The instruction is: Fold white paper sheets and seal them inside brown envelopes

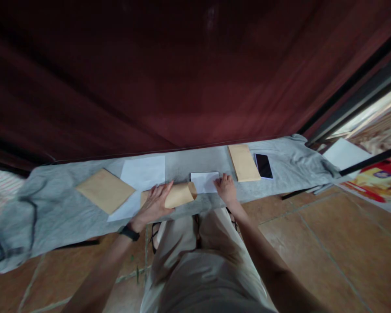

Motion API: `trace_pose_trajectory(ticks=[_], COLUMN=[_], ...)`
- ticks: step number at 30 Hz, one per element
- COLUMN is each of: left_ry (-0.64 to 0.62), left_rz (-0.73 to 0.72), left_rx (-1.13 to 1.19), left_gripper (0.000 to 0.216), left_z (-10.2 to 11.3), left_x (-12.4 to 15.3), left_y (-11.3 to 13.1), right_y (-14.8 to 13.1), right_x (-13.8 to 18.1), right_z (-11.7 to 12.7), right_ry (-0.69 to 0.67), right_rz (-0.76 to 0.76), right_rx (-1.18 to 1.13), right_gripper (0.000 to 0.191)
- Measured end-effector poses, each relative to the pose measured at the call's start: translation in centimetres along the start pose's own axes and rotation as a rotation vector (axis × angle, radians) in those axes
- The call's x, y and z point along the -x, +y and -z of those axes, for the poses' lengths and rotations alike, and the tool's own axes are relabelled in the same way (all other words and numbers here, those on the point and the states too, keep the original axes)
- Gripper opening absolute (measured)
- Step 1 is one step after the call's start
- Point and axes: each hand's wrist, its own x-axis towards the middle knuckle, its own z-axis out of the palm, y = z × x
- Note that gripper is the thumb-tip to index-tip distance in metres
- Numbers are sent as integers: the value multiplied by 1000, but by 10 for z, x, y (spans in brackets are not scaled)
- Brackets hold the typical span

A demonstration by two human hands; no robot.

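My left hand [157, 201] lies across a brown paper envelope [179, 194], its fingers at the far edge and its thumb at the near one, gripping it. The envelope's mouth gapes at the right end. Just beyond that mouth rests a folded white sheet of paper [203, 181]. My right hand [226, 188] has its fingers bent and closed on the right edge of this sheet; the fingertips are partly hidden. The near left corner of the sheet is close to the envelope's mouth.
A grey cloth [182, 163] covers the narrow bench. To the left, another brown envelope [106, 190] overlaps white paper sheets [143, 169]. On the right are a brown envelope [244, 163] and a phone [263, 166]. A dark red curtain [195, 87] hangs behind; a red box [378, 182] stands far right.
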Motion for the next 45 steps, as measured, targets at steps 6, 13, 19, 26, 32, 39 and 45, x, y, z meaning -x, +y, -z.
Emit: trace_pose_trajectory(ticks=[6,13,19,26,32,39,45], left_ry=[-6,25,34,17,8,20,56], left_rz=[24,14,9,25,26,9,-3], left_rx=[-29,-39,-39,-10,4,-49,-116], left_gripper=[115,111,111,111,111,108,109], left_z=[-1,-2,-5,-2,-2,-3,-4], left_x=[0,2,2,2,2,3,5], left_y=[0,-1,-4,-2,0,0,2], right_y=[-9,-12,4,34,52,53,44], right_x=[-5,-11,-12,-9,4,18,20], right_z=[-10,-12,-10,-11,0,6,16], right_ry=[-34,-61,-71,-70,-56,-174,-248], right_rz=[-78,-145,-45,-46,-91,-2,78], right_rx=[137,89,-130,-842,-1016,-926,-894], right_gripper=[48,50,18,21,38,31,27])
